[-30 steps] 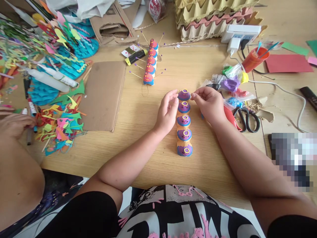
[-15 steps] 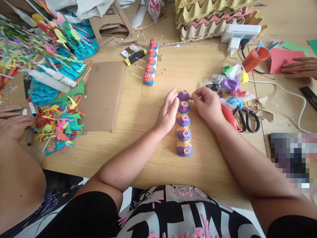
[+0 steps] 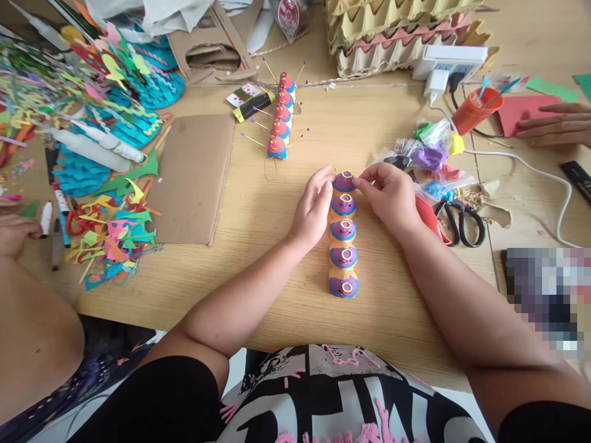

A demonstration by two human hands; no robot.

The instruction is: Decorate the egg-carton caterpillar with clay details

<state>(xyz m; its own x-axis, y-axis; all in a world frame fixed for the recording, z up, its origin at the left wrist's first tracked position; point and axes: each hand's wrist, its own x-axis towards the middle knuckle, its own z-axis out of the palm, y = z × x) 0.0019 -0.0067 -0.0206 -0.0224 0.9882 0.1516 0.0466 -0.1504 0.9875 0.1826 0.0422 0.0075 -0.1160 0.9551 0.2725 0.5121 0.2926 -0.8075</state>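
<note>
A strip of egg carton [image 3: 343, 256] with several bumps, painted purple and blue with drawn faces and yellow rings, lies lengthwise before me. My left hand [image 3: 313, 208] stands on its edge at the left of the far end, fingers extended and slightly curved, fingertips close to the far bump. From the right, my right hand [image 3: 388, 195] pinches at the side of that bump, thumb and forefinger together at its rim. Anything small between those fingertips is hidden. Farther back is a similar red and blue egg-carton strip [image 3: 279, 126] with purple-tipped sticks projecting from it.
Black-handled scissors [image 3: 462, 224] and bagged clay [image 3: 431, 157] lie right of my hand. An orange cup [image 3: 475, 112] stands behind them. Cardboard [image 3: 191, 178] and paper scraps [image 3: 120, 237] lie left. Egg trays [image 3: 392, 46] are stacked behind. Other people's hands [image 3: 561, 125] show at both sides.
The purple strip has shifted slightly toward me, and its far bump now meets my right fingertips. Small crumbs show beside the far end. The co-workers' hands at both sides have moved.
</note>
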